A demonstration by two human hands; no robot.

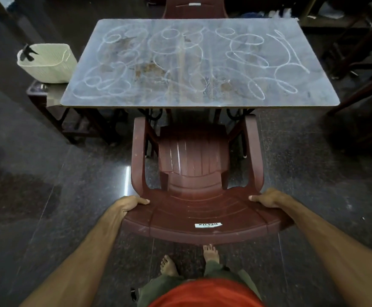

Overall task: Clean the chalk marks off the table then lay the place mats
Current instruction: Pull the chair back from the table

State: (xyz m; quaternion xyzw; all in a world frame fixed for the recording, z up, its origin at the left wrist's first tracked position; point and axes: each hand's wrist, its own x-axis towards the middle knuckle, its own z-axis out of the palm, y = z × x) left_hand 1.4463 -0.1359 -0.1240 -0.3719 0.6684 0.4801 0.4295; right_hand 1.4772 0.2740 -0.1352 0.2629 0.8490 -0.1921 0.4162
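A: Item one, hands?
B: Left hand grips the left end of the chair's top rail, thumb on top, fingers curled under. Right hand holds the right end the same way.

A: Item two, the chair?
B: Brown plastic armchair, facing the table, its seat front tucked just under the near edge. White label on the backrest.

A: Item three, the table?
B: Grey rectangular table directly beyond the chair. Chalk marks, white loops and scribbles, cover most of its top, with brown stains among them.

A: Place mats?
B: Cannot tell from this view.

A: Surroundings?
B: Pale woven basket just beside the table's left edge; second brown chair at the far side; dark polished floor; bare feet below the chair back.
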